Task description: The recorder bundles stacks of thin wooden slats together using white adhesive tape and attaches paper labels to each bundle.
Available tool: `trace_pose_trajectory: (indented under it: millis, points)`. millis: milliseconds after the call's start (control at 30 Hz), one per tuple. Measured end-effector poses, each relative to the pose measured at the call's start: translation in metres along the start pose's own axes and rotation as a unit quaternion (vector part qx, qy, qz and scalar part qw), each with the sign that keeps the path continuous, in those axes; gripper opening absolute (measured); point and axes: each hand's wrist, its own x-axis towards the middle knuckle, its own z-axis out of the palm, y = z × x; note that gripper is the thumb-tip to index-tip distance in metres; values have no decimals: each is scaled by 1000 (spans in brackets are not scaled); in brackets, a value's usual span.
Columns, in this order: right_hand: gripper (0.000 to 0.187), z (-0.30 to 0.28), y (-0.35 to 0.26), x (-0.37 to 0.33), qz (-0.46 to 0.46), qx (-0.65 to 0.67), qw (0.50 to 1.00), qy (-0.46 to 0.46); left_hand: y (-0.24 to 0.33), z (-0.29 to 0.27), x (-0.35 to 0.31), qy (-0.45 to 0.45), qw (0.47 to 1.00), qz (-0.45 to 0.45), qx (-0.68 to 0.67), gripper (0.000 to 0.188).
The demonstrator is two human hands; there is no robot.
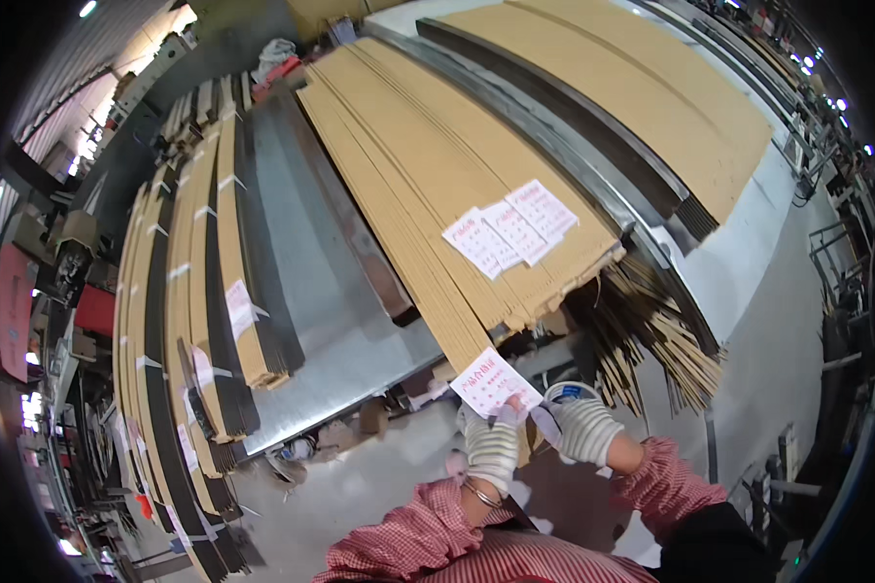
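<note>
Apparently the left hand [493, 452], in a striped pale glove, pinches the lower edge of a white label [491, 381] with its thumb on top. That label lies at the near end of the cardboard stack [428, 165], by its left corner. The right hand [587, 429], gloved alike, is just beside the label, close to the same end of the stack; a round, blue-centred item [566, 392] sits against it, though I cannot tell whether its fingers grip this or how they are set. Overlapping labels [501, 235] rest on the stack's near part. Left of the stack are a grey metal tabletop [326, 311] and banded strips [233, 233]; below its right corner, thin rods [661, 340] fan out.
</note>
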Motion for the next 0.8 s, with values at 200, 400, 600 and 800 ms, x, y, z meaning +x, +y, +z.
trace_pose_trajectory:
  millis: [200,400,600,800]
  points:
    - [41,-20,17,-17,15,441,894,75,28,-21,17,-52,991,-92,-76,57]
    - [72,-58,-5,-24,-146,600,786,-29,73,-58,2,13,982,61,181,59]
    - [82,-63,-68,12,-396,317,854,-117,146,-50,-29,-152,985,54,54,37]
    - [59,-136,-53,48,-205,134,940,-237,129,-97,10,-139,974,-119,133,15]
